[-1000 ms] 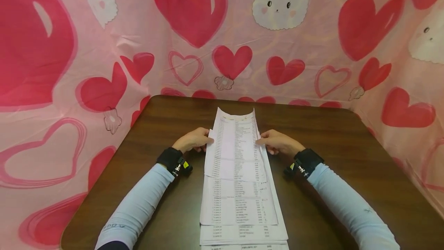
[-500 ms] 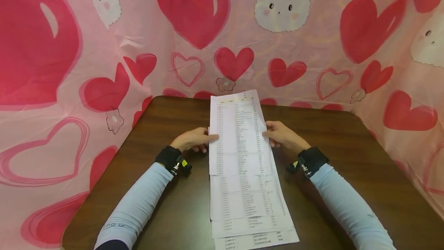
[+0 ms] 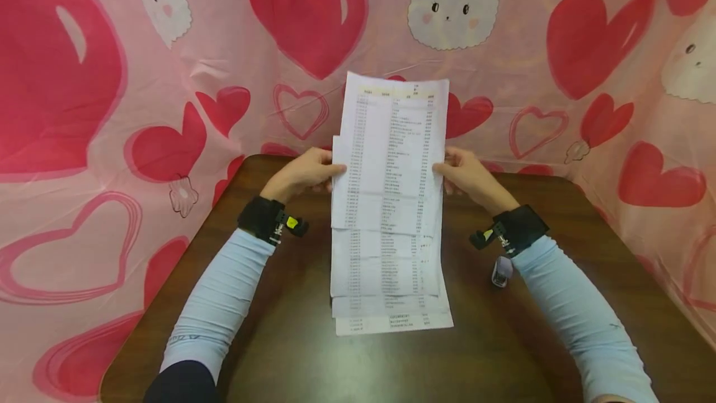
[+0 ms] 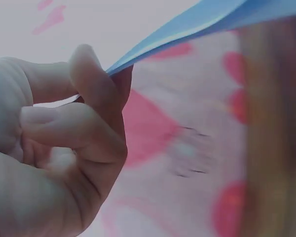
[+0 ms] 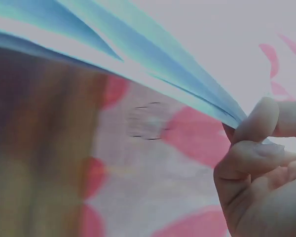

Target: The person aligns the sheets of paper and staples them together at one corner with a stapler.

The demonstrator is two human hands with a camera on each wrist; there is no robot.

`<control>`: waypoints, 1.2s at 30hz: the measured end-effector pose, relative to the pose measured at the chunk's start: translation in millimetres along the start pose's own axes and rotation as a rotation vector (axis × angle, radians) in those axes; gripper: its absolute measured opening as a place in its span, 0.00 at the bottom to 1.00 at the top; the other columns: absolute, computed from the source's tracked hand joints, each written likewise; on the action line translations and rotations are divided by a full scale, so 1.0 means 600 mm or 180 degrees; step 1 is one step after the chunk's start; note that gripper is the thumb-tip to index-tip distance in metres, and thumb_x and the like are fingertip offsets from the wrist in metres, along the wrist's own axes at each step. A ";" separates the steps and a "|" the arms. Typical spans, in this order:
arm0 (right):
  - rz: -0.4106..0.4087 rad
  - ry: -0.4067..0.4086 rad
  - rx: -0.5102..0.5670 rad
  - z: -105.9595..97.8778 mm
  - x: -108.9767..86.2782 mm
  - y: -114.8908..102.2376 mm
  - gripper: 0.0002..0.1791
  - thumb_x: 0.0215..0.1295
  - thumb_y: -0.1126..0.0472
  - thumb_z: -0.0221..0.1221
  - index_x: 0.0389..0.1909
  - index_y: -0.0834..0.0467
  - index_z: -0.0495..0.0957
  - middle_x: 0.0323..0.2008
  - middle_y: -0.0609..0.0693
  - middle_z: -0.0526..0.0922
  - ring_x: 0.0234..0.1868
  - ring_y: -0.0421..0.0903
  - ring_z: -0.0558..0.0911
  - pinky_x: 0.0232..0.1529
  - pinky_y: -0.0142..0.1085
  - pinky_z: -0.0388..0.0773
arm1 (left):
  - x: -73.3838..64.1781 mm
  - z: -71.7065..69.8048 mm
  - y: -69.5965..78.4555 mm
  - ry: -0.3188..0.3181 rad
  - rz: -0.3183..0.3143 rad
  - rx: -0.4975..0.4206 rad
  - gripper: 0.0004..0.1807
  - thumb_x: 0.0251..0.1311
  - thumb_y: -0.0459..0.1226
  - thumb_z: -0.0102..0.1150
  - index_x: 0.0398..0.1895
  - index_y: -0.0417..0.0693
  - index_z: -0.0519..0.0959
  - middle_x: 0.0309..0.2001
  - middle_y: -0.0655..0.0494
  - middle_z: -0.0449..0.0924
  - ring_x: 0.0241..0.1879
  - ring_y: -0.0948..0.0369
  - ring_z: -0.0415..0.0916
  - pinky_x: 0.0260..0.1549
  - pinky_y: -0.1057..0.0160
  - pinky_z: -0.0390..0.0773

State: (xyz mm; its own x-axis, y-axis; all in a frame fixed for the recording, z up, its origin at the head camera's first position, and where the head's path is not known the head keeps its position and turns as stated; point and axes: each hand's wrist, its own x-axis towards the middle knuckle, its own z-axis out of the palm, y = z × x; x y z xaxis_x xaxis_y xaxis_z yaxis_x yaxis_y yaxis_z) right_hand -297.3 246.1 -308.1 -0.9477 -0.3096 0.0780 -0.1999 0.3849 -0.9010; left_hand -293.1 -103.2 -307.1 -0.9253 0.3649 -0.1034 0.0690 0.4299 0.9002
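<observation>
Several printed paper sheets (image 3: 386, 204), covered in columns of small text, are held up over the table in the head view. They overlap unevenly, with lower edges stepped and one corner jutting out at the left. My left hand (image 3: 307, 173) pinches their left edge, thumb in front and fingers behind. At the opposite edge my right hand (image 3: 470, 176) pinches them the same way. Both wrist views show the pinch from the side: the left hand (image 4: 74, 123) and the right hand (image 5: 261, 158) have curled fingers at the edge, with the sheets slightly fanned apart.
A small stapler-like lilac object (image 3: 501, 271) lies on the brown wooden table (image 3: 268, 341), beside the right forearm. Behind the table hangs a pink cloth (image 3: 386, 30) printed with red hearts and rabbits. Each wrist wears a black strap (image 3: 260, 219) with a camera.
Both hands have raised the sheets off the table, up and away from the body. The lower edges now hang well above the table's front, and the lilac object has come into sight.
</observation>
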 end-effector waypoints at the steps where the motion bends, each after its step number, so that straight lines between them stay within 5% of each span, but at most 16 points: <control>1: -0.0060 0.0064 0.0038 -0.007 0.001 -0.020 0.18 0.70 0.59 0.57 0.56 0.61 0.71 0.27 0.49 0.83 0.13 0.46 0.73 0.14 0.34 0.64 | -0.004 -0.010 0.021 0.0035 0.0088 0.0036 0.14 0.70 0.40 0.54 0.51 0.40 0.78 0.29 0.51 0.82 0.16 0.61 0.69 0.16 0.67 0.64; 8: -0.0619 0.0391 0.0288 -0.036 0.003 -0.138 0.12 0.68 0.60 0.58 0.48 0.63 0.74 0.29 0.50 0.82 0.14 0.45 0.73 0.15 0.31 0.65 | -0.033 -0.059 0.128 0.0390 0.0653 0.0302 0.15 0.69 0.40 0.53 0.52 0.41 0.78 0.32 0.50 0.82 0.18 0.60 0.71 0.17 0.67 0.68; 15: -0.1362 0.0612 0.0659 -0.029 -0.001 -0.162 0.08 0.66 0.67 0.58 0.44 0.65 0.78 0.29 0.53 0.84 0.13 0.45 0.75 0.13 0.29 0.68 | -0.052 -0.061 0.155 0.0716 0.1065 0.0581 0.20 0.70 0.42 0.53 0.63 0.50 0.75 0.46 0.49 0.82 0.26 0.55 0.76 0.25 0.65 0.78; 19: -0.1471 0.0779 0.0357 -0.016 0.004 -0.149 0.08 0.66 0.67 0.57 0.43 0.65 0.78 0.28 0.52 0.83 0.13 0.45 0.77 0.14 0.29 0.71 | -0.045 -0.053 0.145 0.0872 0.1161 0.0693 0.19 0.69 0.42 0.53 0.61 0.50 0.76 0.43 0.48 0.82 0.29 0.52 0.77 0.27 0.64 0.80; 23: -0.1248 0.0799 0.0177 -0.003 0.007 -0.124 0.10 0.67 0.64 0.57 0.46 0.64 0.77 0.30 0.51 0.82 0.14 0.44 0.78 0.16 0.31 0.73 | -0.032 -0.040 0.117 0.0818 0.1087 0.0663 0.17 0.68 0.41 0.52 0.57 0.48 0.77 0.44 0.47 0.82 0.31 0.50 0.80 0.28 0.65 0.78; 30: -0.0773 0.0559 0.0371 0.012 0.006 -0.072 0.15 0.67 0.65 0.56 0.54 0.63 0.75 0.36 0.54 0.81 0.15 0.45 0.76 0.15 0.31 0.69 | -0.017 -0.014 0.060 0.0602 0.0925 0.0803 0.17 0.68 0.42 0.51 0.55 0.47 0.77 0.41 0.46 0.83 0.28 0.56 0.81 0.26 0.64 0.76; 36: -0.0401 0.0224 -0.0096 0.020 0.011 -0.035 0.21 0.71 0.61 0.54 0.64 0.56 0.71 0.48 0.62 0.79 0.17 0.47 0.72 0.16 0.32 0.66 | -0.006 0.000 0.021 0.0505 0.0847 0.0932 0.19 0.67 0.42 0.50 0.59 0.46 0.75 0.45 0.45 0.84 0.29 0.54 0.80 0.28 0.63 0.77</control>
State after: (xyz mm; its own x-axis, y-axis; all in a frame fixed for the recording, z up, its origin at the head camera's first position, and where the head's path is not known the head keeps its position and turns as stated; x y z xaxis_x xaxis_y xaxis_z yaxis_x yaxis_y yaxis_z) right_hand -296.2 225.6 -294.0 -0.9295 -0.2958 0.2203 -0.3247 0.3731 -0.8691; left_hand -288.7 -99.3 -295.1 -0.9052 0.3732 0.2034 0.3951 0.5626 0.7262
